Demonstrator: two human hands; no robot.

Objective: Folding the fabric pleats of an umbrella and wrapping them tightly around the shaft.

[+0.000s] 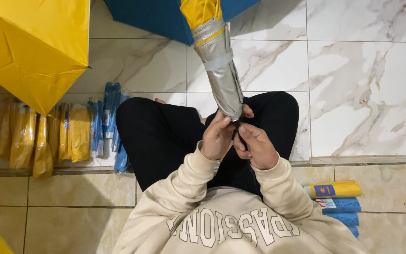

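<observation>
Both hands meet over the black-trousered lap. The left hand [217,137] and right hand [255,146] have fingers curled tight around the lower end of a folded silver umbrella [222,70], which rises straight up and away from the fingertips. Beyond its far end lie an open blue umbrella [160,16] and an open yellow umbrella [34,47]. Left of the fingers, wrapped yellow and blue umbrellas [66,134] lie in a row on the floor; right of them, a small stack of wrapped umbrellas [337,202].
</observation>
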